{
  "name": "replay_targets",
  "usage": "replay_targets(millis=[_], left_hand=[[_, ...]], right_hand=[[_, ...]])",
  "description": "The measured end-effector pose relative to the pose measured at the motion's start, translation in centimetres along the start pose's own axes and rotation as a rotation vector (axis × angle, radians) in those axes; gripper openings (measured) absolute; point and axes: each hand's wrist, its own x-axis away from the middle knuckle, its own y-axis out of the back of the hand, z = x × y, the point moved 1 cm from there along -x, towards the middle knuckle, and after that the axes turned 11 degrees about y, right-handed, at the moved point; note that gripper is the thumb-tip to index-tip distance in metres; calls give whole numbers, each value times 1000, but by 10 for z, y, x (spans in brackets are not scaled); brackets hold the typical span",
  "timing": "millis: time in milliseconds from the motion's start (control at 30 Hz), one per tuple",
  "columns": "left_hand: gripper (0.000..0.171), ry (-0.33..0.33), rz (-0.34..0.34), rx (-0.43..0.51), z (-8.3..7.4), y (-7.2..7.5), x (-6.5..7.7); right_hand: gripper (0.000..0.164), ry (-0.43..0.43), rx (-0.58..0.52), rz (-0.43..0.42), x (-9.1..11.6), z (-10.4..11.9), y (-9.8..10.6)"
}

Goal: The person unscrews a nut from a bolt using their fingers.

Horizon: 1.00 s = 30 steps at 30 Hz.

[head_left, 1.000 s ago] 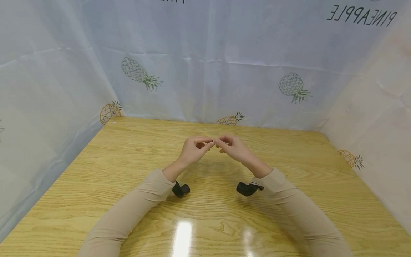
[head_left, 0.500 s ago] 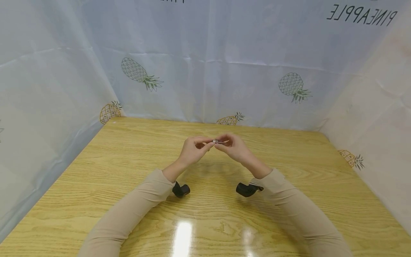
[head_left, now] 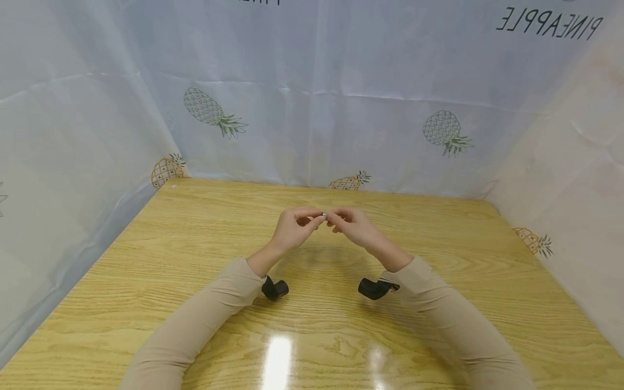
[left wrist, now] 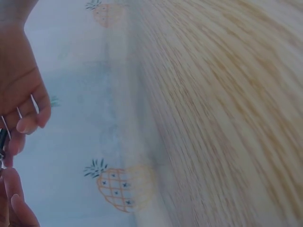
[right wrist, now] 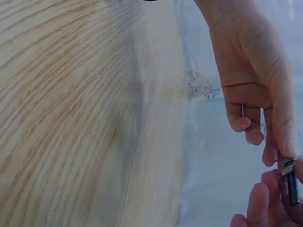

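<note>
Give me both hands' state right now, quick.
Left hand: closed, pinching one end of a small bolt.
Right hand: closed, thumb and finger pinching the same bolt.

Bolt: small metal one, shank's dark and threaded, bit of shine on it
Ring: silvery, near the pinched end, nut or washer, honestly can't tell which
Pose: pretty much sideways, threaded end pointing toward the right hand
Other end: pinched at the fingertips of the left hand, mostly hidden
Spot: between both sets of fingertips, right ones touching around the ring
</note>
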Motion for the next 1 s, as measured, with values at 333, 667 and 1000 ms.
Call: replay_targets(millis=[333,667,1000], left_hand=[[23,-11,-7,4,0,0,0],[23,3,-4,7,1,-1,0],[24,8,-10,10,2,0,1]], right_hand=[[40,-23,18,-53,-1,-1,1],[36,-21,27,-18,0,-2,0],[39,0,25,-66,-1,-3,2]])
